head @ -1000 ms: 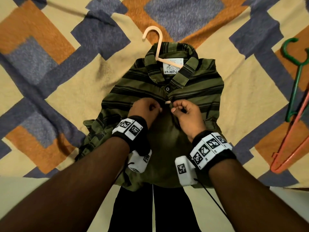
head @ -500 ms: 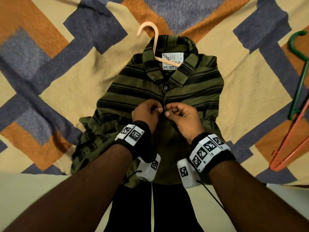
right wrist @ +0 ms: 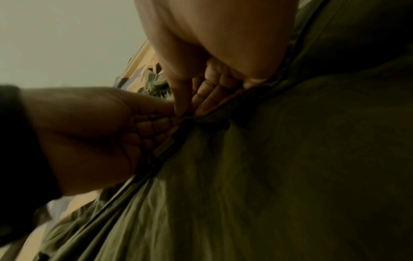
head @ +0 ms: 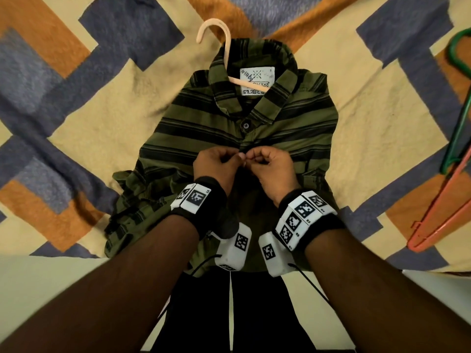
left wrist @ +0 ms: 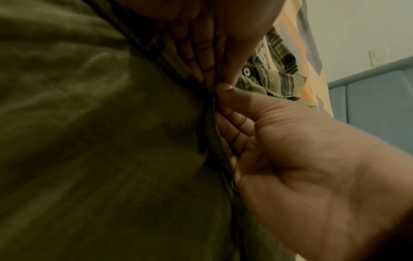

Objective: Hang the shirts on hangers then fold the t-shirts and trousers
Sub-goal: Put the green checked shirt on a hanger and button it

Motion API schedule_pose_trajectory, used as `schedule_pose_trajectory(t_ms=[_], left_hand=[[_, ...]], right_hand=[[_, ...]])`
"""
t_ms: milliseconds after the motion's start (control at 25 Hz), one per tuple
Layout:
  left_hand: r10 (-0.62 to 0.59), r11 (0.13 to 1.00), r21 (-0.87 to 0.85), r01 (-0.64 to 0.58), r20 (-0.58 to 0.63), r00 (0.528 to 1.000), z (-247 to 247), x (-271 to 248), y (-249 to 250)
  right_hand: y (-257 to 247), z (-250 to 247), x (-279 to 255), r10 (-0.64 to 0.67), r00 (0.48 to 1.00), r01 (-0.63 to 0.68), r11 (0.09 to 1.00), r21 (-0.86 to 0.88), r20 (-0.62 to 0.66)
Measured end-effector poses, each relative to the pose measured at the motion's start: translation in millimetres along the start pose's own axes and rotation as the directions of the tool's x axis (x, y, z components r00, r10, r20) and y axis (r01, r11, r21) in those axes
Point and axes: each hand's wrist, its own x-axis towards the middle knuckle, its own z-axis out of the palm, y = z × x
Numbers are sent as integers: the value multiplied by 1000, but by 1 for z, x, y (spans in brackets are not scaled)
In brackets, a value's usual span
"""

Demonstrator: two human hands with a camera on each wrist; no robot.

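Note:
A green shirt (head: 204,128) with dark stripes lies collar-away on the bedspread, on a pale peach hanger (head: 214,24) whose hook sticks out past the collar. Its top button (head: 245,125) is fastened. Just below that, my left hand (head: 216,161) and right hand (head: 270,161) meet fingertip to fingertip, each pinching an edge of the front placket. In the left wrist view my left hand (left wrist: 201,44) and right hand (left wrist: 290,150) pinch the shirt (left wrist: 89,123) at its seam. The right wrist view shows the right hand (right wrist: 212,44) and left hand (right wrist: 89,132) on the same fold of the shirt (right wrist: 268,159).
A patterned bedspread (head: 76,98) in cream, orange and blue-grey covers the bed. A green hanger (head: 456,123) and a coral hanger (head: 438,220) lie at the right edge. Black trousers (head: 204,314) show below the shirt's hem at the bed's near edge.
My two hands have drawn together on the placket until their fingertips meet. The pale bit seen between them a second ago is now covered. The shirt's front has closed up there.

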Motion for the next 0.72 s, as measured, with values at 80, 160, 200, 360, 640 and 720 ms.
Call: schedule_pose_trajectory(t_ms=[80, 160, 200, 360, 640, 720], left_hand=[[-22, 999, -44, 20, -49, 999, 1, -1, 2], [-42, 988, -149, 28, -93, 995, 1, 1, 4], [-32, 987, -159, 16, -99, 995, 1, 2, 5], [110, 993, -30, -113, -71, 991, -1, 2, 1], [433, 723, 533, -439, 145, 889, -8, -8, 4], [386, 590, 695, -410, 203, 900, -16, -12, -4]], right_hand=[[3, 2, 4, -7, 999, 5, 997, -74, -32], [2, 3, 8, -22, 999, 17, 993, -120, -39], [2, 3, 10, -35, 999, 29, 990, -138, -40], [0, 0, 5, -63, 997, 57, 988, -142, -37], [-7, -22, -4, -131, 979, 170, 949, -266, 159], [1, -31, -15, -212, 944, 321, 776, -543, 255]])
